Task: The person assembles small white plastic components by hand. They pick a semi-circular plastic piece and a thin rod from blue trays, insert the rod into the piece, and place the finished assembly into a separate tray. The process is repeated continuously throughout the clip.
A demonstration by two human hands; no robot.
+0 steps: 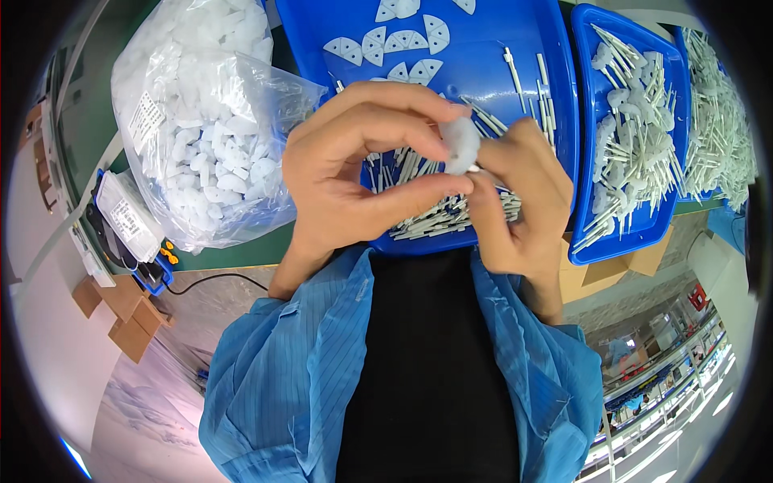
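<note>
Above the large blue tray (568,97), my left hand (354,153) pinches a rounded, frosty white plastic piece (460,145) between thumb and fingers. Right beside it, my right hand (523,189) is closed, thumb against curled fingers. A short bit of a thin white rod (474,168) shows between its fingertips, against the plastic piece's lower right edge; the rest is hidden by the hand. Under both hands lies a heap of white rods (439,217) in the tray. Flat white half-round pieces (405,40) with small dark holes lie farther up the tray.
A clear plastic bag (217,145) full of frosty white pieces stands at the left. On the right, a smaller blue tray (600,241) holds rods with white pieces attached, and another heap of rods (713,121) lies beyond. A cardboard box (600,274) sits below the table edge.
</note>
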